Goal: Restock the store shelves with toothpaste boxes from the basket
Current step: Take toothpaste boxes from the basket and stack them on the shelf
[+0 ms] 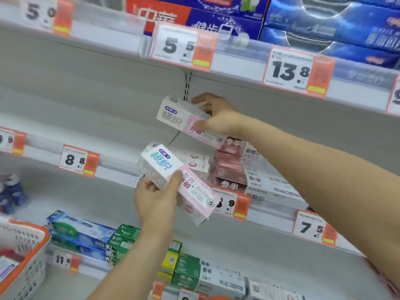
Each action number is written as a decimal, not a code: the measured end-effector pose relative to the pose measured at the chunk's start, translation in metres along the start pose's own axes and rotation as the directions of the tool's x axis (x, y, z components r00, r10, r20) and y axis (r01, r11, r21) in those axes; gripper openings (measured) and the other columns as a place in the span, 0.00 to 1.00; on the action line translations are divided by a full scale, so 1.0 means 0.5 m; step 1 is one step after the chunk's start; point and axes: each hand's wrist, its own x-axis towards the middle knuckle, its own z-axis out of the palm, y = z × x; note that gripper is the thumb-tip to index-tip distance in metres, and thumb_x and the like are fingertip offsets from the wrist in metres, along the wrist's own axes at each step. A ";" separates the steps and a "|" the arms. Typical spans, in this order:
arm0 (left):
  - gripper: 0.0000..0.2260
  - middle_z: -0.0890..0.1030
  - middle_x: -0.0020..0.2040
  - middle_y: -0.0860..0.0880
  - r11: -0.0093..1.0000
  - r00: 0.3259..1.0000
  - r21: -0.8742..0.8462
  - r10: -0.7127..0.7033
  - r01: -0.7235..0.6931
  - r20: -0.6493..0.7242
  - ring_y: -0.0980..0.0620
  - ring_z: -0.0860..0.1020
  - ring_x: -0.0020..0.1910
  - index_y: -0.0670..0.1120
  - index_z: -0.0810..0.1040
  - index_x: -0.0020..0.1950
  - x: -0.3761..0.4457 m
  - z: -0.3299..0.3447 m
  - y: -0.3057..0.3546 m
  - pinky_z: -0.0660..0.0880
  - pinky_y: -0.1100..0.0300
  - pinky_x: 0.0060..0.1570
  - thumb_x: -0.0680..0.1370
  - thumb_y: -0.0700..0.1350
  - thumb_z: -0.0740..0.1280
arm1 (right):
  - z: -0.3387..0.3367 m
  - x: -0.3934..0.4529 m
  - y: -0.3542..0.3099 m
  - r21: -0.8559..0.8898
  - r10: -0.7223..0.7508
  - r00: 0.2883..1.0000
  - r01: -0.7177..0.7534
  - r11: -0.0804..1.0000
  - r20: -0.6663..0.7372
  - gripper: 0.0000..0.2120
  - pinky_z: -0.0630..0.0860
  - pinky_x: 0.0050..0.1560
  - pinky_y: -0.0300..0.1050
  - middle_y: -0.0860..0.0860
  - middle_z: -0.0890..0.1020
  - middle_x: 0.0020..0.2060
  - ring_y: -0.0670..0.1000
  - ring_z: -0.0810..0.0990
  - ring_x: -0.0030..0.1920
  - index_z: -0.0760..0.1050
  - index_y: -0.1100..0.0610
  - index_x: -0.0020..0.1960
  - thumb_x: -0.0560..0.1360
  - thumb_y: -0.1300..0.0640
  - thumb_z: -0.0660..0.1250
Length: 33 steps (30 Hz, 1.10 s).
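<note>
My right hand (218,118) grips a white and pink toothpaste box (177,120) and holds it tilted in the air above the middle shelf (121,174). Lower down, my left hand (155,200) grips a second white and pink toothpaste box (173,180), in front of that shelf's edge. Just behind this box, more white and pink boxes (194,161) lie on the middle shelf. At the bottom left corner sits the white basket with an orange rim (26,263), only partly in view.
Pink and white boxes (238,167) are stacked on the middle shelf to the right. Blue boxes (324,29) fill the top shelf. Blue and green boxes (91,237) lie on the lower shelf. Price tags (294,72) hang along the shelf edges. The middle shelf's left part holds nothing.
</note>
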 end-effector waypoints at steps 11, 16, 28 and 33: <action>0.20 0.85 0.53 0.48 0.991 0.989 -0.029 0.130 -0.132 -0.066 0.52 0.85 0.50 0.41 0.75 0.61 0.062 -0.054 0.010 0.83 0.48 0.50 0.73 0.43 0.76 | 0.143 0.103 0.122 -0.112 0.066 0.959 -0.036 0.993 0.275 0.18 0.70 0.70 0.45 0.46 0.80 0.62 0.47 0.78 0.62 0.79 0.46 0.64 0.75 0.50 0.74; 0.19 0.84 0.55 0.49 0.988 0.987 -0.026 0.153 -0.155 -0.045 0.53 0.85 0.51 0.41 0.73 0.60 0.066 -0.052 0.008 0.83 0.52 0.49 0.74 0.42 0.75 | 0.122 0.082 0.117 -0.060 0.078 0.935 -0.061 0.996 0.346 0.16 0.72 0.65 0.39 0.37 0.82 0.49 0.40 0.80 0.52 0.80 0.55 0.64 0.77 0.56 0.72; 0.26 0.84 0.58 0.48 0.951 0.987 -0.289 0.140 -0.114 0.073 0.49 0.83 0.57 0.43 0.72 0.64 0.057 -0.011 0.047 0.81 0.51 0.55 0.69 0.46 0.74 | 0.054 -0.061 -0.016 0.127 -0.080 0.860 0.018 0.992 0.505 0.23 0.81 0.58 0.51 0.54 0.84 0.55 0.54 0.85 0.54 0.77 0.50 0.65 0.72 0.51 0.76; 0.29 0.80 0.59 0.52 0.940 0.965 0.222 0.249 -0.260 0.080 0.56 0.79 0.58 0.50 0.71 0.67 0.072 -0.028 0.066 0.76 0.59 0.57 0.71 0.58 0.74 | 0.019 -0.025 -0.002 0.156 -0.145 0.945 0.102 0.982 0.293 0.25 0.80 0.57 0.46 0.57 0.84 0.54 0.57 0.84 0.52 0.78 0.51 0.63 0.68 0.55 0.79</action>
